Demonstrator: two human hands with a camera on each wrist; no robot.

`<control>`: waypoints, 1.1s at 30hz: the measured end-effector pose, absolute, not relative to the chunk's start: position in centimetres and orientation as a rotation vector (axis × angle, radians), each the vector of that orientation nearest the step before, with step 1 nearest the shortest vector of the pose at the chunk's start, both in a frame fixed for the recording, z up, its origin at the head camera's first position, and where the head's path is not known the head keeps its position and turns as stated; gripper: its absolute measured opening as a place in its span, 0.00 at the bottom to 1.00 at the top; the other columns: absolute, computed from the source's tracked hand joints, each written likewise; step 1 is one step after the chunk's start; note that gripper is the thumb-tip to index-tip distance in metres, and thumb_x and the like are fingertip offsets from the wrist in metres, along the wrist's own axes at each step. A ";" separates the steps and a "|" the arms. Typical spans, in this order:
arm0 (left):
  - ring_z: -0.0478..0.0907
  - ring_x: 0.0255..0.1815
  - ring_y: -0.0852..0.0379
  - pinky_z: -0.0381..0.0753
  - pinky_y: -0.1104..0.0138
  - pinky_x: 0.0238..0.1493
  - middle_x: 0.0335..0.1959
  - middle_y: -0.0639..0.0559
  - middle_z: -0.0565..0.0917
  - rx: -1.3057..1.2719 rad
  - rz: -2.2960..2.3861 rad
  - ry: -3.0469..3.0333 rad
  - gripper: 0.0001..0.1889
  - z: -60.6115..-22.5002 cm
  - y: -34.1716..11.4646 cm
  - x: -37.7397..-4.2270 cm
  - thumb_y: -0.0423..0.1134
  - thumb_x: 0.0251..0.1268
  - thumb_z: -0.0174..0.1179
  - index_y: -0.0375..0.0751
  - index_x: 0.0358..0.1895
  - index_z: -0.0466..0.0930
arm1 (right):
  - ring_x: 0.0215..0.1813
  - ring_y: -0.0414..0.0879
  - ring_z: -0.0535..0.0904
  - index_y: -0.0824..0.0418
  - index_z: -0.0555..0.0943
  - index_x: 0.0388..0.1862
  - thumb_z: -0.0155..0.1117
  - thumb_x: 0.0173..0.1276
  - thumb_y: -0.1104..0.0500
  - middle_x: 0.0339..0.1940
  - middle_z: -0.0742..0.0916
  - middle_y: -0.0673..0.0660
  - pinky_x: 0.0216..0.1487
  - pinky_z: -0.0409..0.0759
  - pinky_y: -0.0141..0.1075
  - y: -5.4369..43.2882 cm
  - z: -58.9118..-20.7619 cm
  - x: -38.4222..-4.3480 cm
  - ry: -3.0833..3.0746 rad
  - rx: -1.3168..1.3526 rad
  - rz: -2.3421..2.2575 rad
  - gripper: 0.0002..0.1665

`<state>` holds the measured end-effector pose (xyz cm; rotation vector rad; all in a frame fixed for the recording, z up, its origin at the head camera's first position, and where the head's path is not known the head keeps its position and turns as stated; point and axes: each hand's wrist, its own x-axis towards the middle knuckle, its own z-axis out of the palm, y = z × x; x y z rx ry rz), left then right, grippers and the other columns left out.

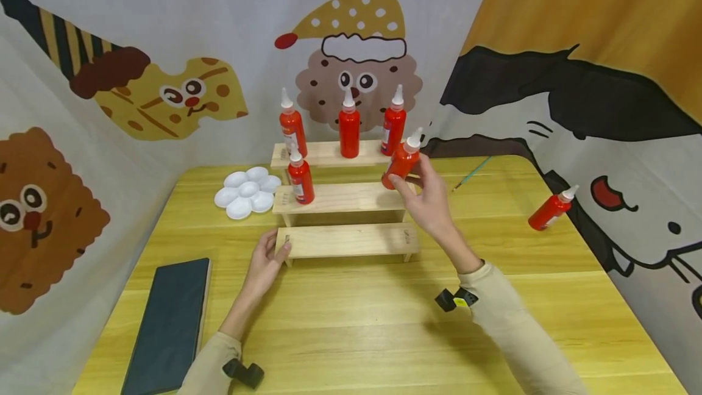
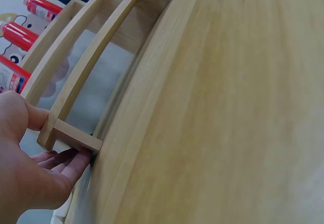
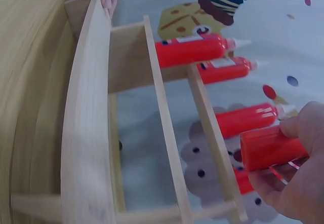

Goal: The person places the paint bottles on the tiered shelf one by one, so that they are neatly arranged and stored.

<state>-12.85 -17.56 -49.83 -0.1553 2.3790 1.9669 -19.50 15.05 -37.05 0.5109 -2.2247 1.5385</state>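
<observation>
My right hand (image 1: 431,200) holds a red squeeze bottle (image 1: 401,164) with a white nozzle, tilted, at the right end of the middle step of a three-tier wooden stand (image 1: 345,241). In the right wrist view the bottle's base (image 3: 253,150) appears off the step. My left hand (image 1: 265,266) grips the left end of the lowest step, thumb on top and fingers around the end piece (image 2: 76,135). Three similar bottles stand on the top step, the middle one (image 1: 349,133) among them. Another bottle (image 1: 301,181) stands at the left of the middle step.
A white flower-shaped palette (image 1: 248,189) lies left of the stand. A dark book (image 1: 170,322) is at the table's left front. One more red bottle (image 1: 550,211) is by the right edge, and a thin paintbrush (image 1: 473,173) lies behind my right hand. Printed cloth (image 1: 219,5) surrounds the table.
</observation>
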 end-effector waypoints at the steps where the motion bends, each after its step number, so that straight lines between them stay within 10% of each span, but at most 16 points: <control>1: 0.69 0.73 0.35 0.74 0.58 0.70 0.73 0.29 0.68 -0.157 1.967 2.379 0.31 -49.8 -17.5 -12.9 0.35 0.79 0.53 0.29 0.76 0.54 | 0.54 0.57 0.84 0.66 0.73 0.66 0.69 0.69 0.65 0.57 0.85 0.64 0.57 0.85 0.46 14.6 -37.2 -19.6 -2.239 0.523 1.532 0.28; 33: 0.68 0.73 0.35 0.75 0.59 0.70 0.74 0.30 0.67 -0.164 1.972 2.364 0.31 -49.7 -17.5 -12.7 0.38 0.80 0.53 0.31 0.77 0.53 | 0.60 0.57 0.81 0.63 0.69 0.70 0.70 0.69 0.61 0.61 0.83 0.63 0.61 0.84 0.48 8.7 -40.5 -21.7 -2.475 0.608 1.623 0.34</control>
